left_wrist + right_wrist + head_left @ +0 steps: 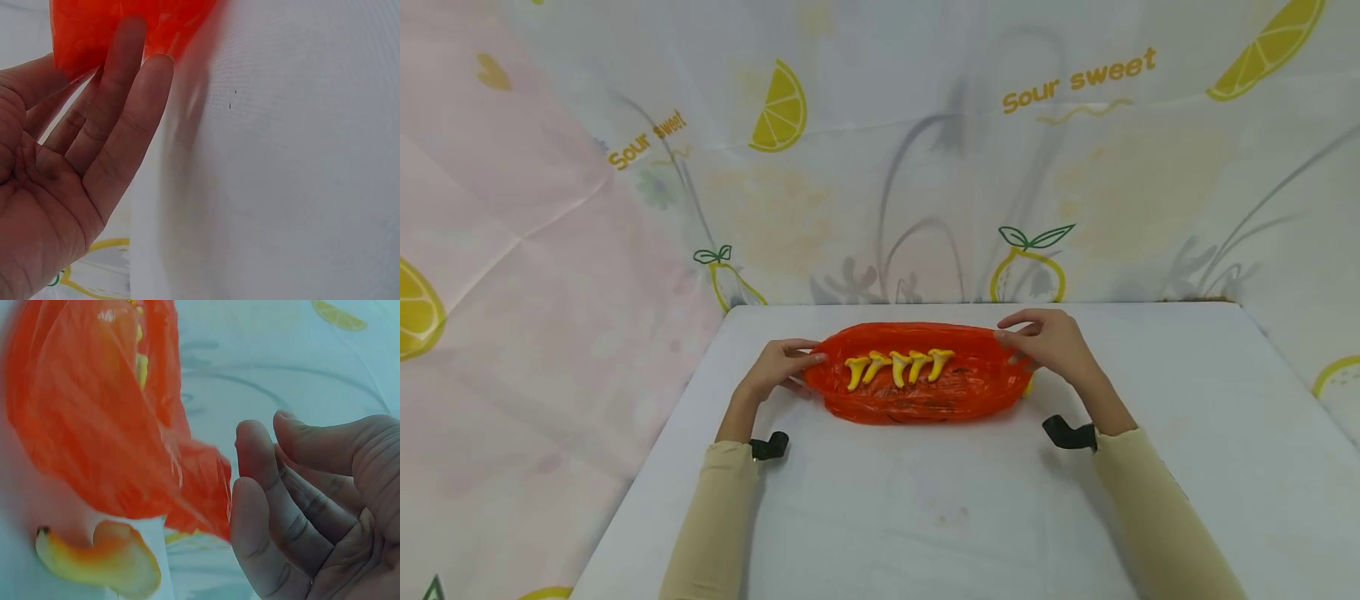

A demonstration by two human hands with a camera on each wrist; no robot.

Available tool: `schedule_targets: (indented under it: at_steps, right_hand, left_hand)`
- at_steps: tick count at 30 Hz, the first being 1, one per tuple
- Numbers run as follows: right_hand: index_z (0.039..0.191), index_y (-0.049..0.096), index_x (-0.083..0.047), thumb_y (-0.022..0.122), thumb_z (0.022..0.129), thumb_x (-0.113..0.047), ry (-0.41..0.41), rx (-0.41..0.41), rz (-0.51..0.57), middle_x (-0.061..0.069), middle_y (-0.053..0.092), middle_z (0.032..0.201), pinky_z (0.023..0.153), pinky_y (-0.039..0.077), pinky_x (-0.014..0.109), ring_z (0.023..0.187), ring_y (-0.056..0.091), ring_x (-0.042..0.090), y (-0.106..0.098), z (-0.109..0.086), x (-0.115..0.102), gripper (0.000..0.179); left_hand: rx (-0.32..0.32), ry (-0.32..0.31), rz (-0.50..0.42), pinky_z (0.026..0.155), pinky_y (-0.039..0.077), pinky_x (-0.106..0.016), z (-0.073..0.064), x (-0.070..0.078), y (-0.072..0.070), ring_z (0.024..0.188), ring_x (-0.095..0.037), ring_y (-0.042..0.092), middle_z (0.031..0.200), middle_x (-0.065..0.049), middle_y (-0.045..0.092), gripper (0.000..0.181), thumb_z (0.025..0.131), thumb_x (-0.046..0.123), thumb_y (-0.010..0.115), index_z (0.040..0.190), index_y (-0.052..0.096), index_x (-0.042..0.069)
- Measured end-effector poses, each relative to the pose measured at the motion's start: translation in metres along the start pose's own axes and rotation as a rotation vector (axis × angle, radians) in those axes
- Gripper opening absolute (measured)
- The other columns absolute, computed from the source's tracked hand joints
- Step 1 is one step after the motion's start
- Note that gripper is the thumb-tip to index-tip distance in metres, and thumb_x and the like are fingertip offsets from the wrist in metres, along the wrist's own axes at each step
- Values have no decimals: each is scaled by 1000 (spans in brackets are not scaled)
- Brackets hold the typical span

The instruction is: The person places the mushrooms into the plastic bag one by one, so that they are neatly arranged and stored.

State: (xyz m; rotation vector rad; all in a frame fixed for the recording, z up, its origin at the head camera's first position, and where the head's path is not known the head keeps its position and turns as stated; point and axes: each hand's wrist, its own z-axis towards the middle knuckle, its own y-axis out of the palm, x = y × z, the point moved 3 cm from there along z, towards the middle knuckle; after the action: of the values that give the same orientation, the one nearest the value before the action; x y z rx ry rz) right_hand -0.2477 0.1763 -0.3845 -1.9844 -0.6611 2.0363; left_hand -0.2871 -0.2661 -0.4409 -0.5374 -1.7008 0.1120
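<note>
A red plastic bag [925, 408] lies spread lengthwise on the table, its rim raised around a hollow middle. In that hollow stands a row of several yellow, trumpet-shaped mushrooms [898, 369]. My left hand [777, 367] pinches the bag's left end between thumb and fingers; the left wrist view shows the red film [81, 37] between them. At the right end is my right hand [1048, 343], fingers loosely bent, fingertips right at the film's edge [209, 487], thumb apart from it. Another yellow mushroom [100, 556] lies outside the bag, beneath its right end.
The white table [910, 517] ends at a back edge just behind the bag. A fabric backdrop [865, 183] printed with lemons rises there and along the sides. Dark wrist mounts [1070, 433] stick out inward from both sleeves, near the tabletop.
</note>
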Motion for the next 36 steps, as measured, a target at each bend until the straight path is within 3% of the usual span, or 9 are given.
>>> schedule_targets:
  at_steps: [7,15,22,36]
  right_hand:
    - [120,65,-2,71,92,-34,32,36,9,18,73,99,61,61,35,74,73,24,-20,-7,12,43]
    - [124,63,-1,69,93,-35,85,31,-2,20,72,101,65,61,36,84,71,38,-29,-7,30,46]
    - [127,61,1,69,94,-35,154,-12,-26,19,72,101,66,61,37,82,72,33,-29,-8,49,49]
    - [130,59,3,68,94,-28,180,-78,-4,14,73,97,66,61,35,76,71,23,-24,-9,73,48]
  left_hand:
    - [-12,-19,0,67,60,-46,0,-1,0,78,-28,73,104,-17,72,53,94,27,70,137,56,-1]
    - [-11,2,11,66,61,-42,-1,-1,-1,77,-28,73,104,-16,72,54,92,30,72,135,58,-1]
    - [-8,-2,0,66,60,-42,-2,-2,0,76,-29,73,104,-17,72,56,90,32,74,134,59,0]
    - [-7,3,6,65,61,-43,0,-3,1,77,-29,73,101,-15,73,54,91,32,73,133,60,1]
